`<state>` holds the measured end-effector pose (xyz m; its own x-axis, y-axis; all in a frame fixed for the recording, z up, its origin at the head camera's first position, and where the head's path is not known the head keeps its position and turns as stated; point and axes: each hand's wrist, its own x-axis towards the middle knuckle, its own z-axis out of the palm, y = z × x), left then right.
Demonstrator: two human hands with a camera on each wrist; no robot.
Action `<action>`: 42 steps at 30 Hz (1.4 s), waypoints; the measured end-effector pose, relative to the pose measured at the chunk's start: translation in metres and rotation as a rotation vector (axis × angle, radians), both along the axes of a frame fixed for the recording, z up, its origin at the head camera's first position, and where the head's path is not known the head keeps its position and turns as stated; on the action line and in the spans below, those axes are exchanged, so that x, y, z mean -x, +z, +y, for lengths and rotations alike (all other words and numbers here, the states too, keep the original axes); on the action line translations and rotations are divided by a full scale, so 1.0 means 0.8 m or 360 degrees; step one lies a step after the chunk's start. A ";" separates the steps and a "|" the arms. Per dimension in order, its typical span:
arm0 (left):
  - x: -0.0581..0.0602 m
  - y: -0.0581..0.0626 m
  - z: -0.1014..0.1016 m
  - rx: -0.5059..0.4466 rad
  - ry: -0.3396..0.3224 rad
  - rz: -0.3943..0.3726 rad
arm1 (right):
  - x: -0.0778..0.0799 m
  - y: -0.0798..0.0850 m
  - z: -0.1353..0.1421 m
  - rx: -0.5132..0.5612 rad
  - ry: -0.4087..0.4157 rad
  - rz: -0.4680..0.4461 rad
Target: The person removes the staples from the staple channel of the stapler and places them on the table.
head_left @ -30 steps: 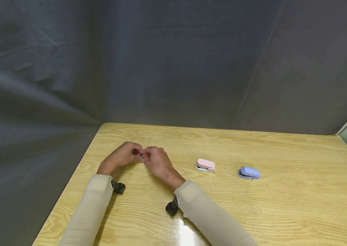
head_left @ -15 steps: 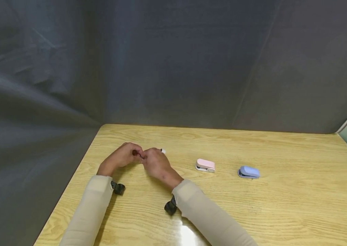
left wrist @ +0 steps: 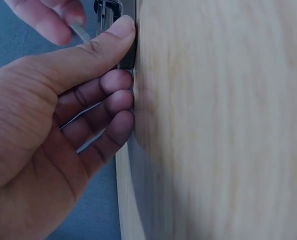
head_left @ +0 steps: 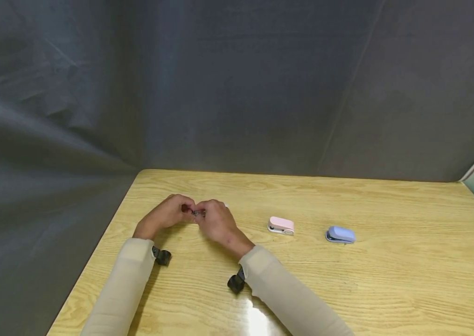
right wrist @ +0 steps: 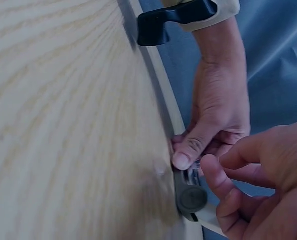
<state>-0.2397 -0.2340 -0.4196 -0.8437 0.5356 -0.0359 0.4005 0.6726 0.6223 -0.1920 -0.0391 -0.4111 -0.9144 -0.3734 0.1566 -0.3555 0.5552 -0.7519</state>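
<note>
At the table's left side, my left hand (head_left: 171, 210) grips a small dark grey stapler (right wrist: 191, 198), its thumb across the body and its fingers curled below. The stapler lies open, showing a metal channel and a round pivot end in the right wrist view. My right hand (head_left: 217, 223) is right up against it, thumb and fingertip pinching a short silvery staple strip (left wrist: 80, 31) beside the channel. From the head view both hands mostly hide the stapler.
A pink mini stapler (head_left: 281, 224) lies to the right of the hands on the wooden table (head_left: 388, 280). Farther right is a blue mini stapler (head_left: 341, 234). Dark cloth (head_left: 237, 93) hangs behind the table and along its left side.
My right hand tilts and shifts slightly against the stapler. A white end beyond its knuckles showed clearly half a second ago; now only a sliver shows. The left hand stays put.
</note>
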 end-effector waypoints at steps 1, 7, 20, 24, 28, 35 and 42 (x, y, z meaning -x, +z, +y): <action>0.001 0.000 0.000 -0.0001 -0.0001 -0.0001 | -0.001 0.002 0.002 0.0012 0.0005 0.0003; 0.003 0.004 0.004 -0.0024 0.0025 -0.0043 | -0.007 0.013 0.018 0.0057 0.0080 0.0010; 0.000 0.003 0.001 -0.0055 0.0060 -0.0134 | -0.037 0.017 0.048 -0.0041 0.0260 -0.0168; -0.001 -0.001 -0.002 -0.0077 0.0056 -0.0138 | -0.046 0.015 0.054 -0.0118 0.0312 -0.0231; -0.002 -0.003 -0.001 -0.0072 0.0045 -0.0125 | -0.051 0.012 0.059 -0.0183 0.0325 -0.0253; -0.004 0.003 0.003 -0.0033 0.0069 -0.0099 | -0.056 0.007 0.066 -0.0258 0.0337 -0.0263; -0.011 0.007 0.004 0.0118 0.0050 0.0018 | -0.058 0.002 0.071 -0.0280 0.0346 -0.0283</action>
<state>-0.2306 -0.2310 -0.4139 -0.8606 0.5052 -0.0651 0.3852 0.7291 0.5658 -0.1456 0.0181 -0.4093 -0.8176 -0.5698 -0.0825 -0.3517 0.6078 -0.7120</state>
